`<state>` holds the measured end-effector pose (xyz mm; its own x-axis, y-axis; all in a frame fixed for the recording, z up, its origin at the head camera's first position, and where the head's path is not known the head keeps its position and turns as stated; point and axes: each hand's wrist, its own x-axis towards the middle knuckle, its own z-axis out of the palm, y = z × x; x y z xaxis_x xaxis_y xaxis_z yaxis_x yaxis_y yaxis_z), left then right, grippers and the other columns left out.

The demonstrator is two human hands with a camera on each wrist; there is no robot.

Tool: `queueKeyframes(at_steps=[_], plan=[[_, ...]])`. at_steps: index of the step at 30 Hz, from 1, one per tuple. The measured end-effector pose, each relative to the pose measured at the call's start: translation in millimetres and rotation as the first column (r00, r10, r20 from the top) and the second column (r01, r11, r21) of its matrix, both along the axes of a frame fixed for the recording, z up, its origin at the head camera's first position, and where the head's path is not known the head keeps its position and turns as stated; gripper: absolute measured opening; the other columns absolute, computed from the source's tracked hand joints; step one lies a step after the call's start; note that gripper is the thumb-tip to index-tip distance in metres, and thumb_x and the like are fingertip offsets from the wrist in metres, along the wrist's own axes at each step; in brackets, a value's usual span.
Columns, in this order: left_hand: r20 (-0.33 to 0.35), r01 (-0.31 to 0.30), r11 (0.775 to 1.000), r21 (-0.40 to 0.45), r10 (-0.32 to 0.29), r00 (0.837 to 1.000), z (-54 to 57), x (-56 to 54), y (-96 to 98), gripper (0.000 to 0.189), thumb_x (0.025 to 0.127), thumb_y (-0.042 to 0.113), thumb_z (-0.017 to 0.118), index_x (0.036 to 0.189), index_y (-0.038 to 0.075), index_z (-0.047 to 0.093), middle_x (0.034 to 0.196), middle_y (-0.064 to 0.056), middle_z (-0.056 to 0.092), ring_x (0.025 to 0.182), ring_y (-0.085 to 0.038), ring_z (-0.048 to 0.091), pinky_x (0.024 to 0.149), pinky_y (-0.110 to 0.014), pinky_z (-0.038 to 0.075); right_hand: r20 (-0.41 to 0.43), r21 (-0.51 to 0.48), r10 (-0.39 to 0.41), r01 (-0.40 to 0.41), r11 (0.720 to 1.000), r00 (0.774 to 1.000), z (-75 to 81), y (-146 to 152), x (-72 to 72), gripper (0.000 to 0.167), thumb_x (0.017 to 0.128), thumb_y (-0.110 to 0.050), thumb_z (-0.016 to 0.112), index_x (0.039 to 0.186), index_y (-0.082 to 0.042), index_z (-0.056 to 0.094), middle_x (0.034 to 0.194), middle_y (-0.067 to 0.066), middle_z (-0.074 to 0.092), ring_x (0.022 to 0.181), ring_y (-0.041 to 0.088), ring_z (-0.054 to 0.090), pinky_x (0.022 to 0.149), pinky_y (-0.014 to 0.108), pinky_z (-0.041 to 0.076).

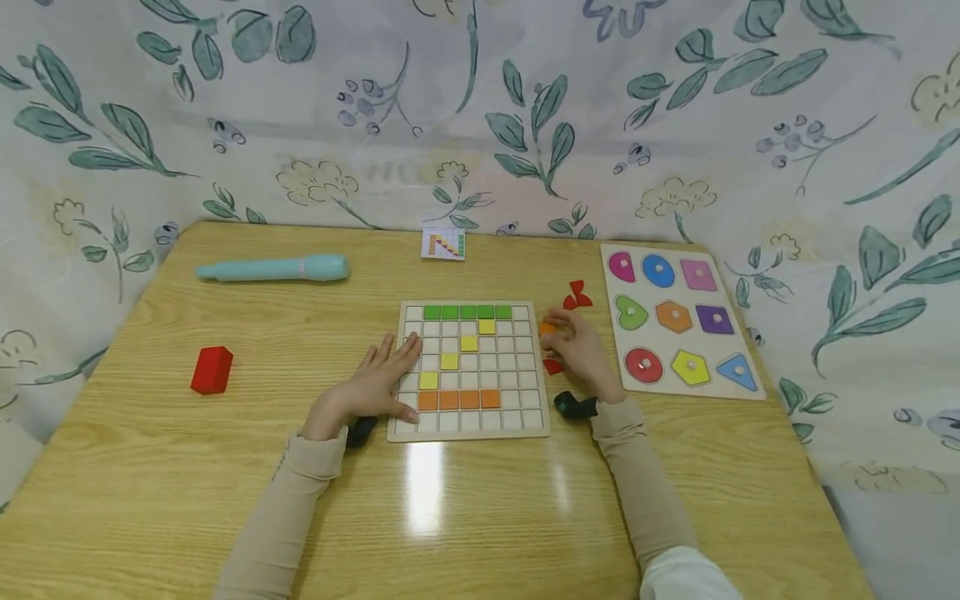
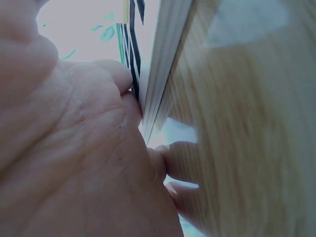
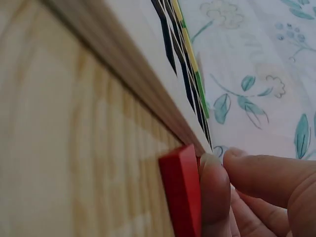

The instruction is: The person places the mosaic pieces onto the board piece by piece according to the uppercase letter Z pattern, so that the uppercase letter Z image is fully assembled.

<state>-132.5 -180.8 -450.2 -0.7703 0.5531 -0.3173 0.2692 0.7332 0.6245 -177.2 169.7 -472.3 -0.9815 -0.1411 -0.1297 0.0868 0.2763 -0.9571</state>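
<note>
My left hand [image 1: 382,379] lies with fingers spread over the left edge of the white grid board [image 1: 525,425]. The board carries a row of green tiles [image 1: 468,312] near its top, a diagonal of yellow tiles [image 1: 449,362] and a row of orange tiles [image 1: 459,401] lower down. Just off the board's right edge, my right hand [image 1: 581,350] has its thumb and fingers curled about an orange tile [image 1: 549,328]. A red wedge-shaped block [image 3: 181,190] stands by the thumb in the right wrist view, against the board's edge. In the left wrist view the palm [image 2: 84,138] hides most of the board.
Several red pieces [image 1: 577,296] lie above the right hand. A shape puzzle board [image 1: 660,279] is at the right, a small pattern card [image 1: 443,244] at the back. On the left are a turquoise tube-shaped object [image 1: 273,268] and a red block [image 1: 212,370].
</note>
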Motion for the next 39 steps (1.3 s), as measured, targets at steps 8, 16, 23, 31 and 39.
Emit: queueKeyframes(at_steps=[8,16,23,31,39], plan=[[0.002,-0.006,1.000,0.013,0.006,1.000,-0.3,-0.3,-0.6,0.114,0.076,0.034,0.079,0.155,0.003,0.002,0.163,-0.016,-0.007,0.145,-0.044,-0.023,0.116,-0.062,-0.015,-0.114,0.326,0.038,0.001,0.945,0.993,2.7,-7,-1.1,0.043,0.090,-0.013,0.067,0.129,-0.001,0.055,0.126,0.019,0.061,0.099,0.027,0.058,0.085,0.033,0.050],[-0.002,-0.003,1.000,0.020,0.003,1.000,-1.4,0.1,-1.5,0.116,0.075,0.035,0.080,0.155,0.003,0.002,0.164,-0.015,-0.007,0.145,-0.043,-0.023,0.116,-0.062,-0.015,-0.114,0.455,0.070,-0.010,0.891,0.991,7.2,-10,0.2,0.033,0.087,-0.017,0.071,0.115,-0.001,0.063,0.115,0.017,0.059,0.088,0.024,0.050,0.076,0.031,0.041],[0.000,-0.012,1.000,0.023,0.012,1.000,-1.3,0.8,-1.6,0.115,0.076,0.033,0.080,0.155,0.003,0.002,0.164,-0.015,-0.007,0.145,-0.043,-0.023,0.116,-0.061,-0.015,-0.089,0.316,0.044,-0.014,0.949,0.995,3.2,-6,-1.2,0.023,0.091,-0.016,0.066,0.103,0.001,0.055,0.090,0.012,0.059,0.072,0.013,0.054,0.063,0.021,0.046],[0.001,-0.006,1.000,0.026,0.006,1.000,-1.1,1.7,-0.7,0.115,0.076,0.033,0.079,0.155,0.003,0.002,0.163,-0.016,-0.007,0.145,-0.043,-0.023,0.116,-0.061,-0.015,0.054,-0.117,0.058,-0.052,0.992,0.997,3.8,4,-1.5,0.027,0.101,-0.006,0.045,0.121,0.014,0.046,0.103,0.022,0.061,0.076,0.008,0.065,0.071,0.020,0.058],[-0.005,-0.002,1.000,0.019,0.002,1.000,-1.9,0.3,-0.9,0.115,0.076,0.034,0.080,0.156,0.004,0.002,0.164,-0.014,-0.007,0.146,-0.043,-0.023,0.116,-0.062,-0.015,0.028,-0.206,0.229,-0.218,0.954,0.973,9.0,7,0.6,0.039,0.097,0.008,0.042,0.136,0.013,0.039,0.133,0.036,0.049,0.096,0.018,0.069,0.083,0.028,0.059]])
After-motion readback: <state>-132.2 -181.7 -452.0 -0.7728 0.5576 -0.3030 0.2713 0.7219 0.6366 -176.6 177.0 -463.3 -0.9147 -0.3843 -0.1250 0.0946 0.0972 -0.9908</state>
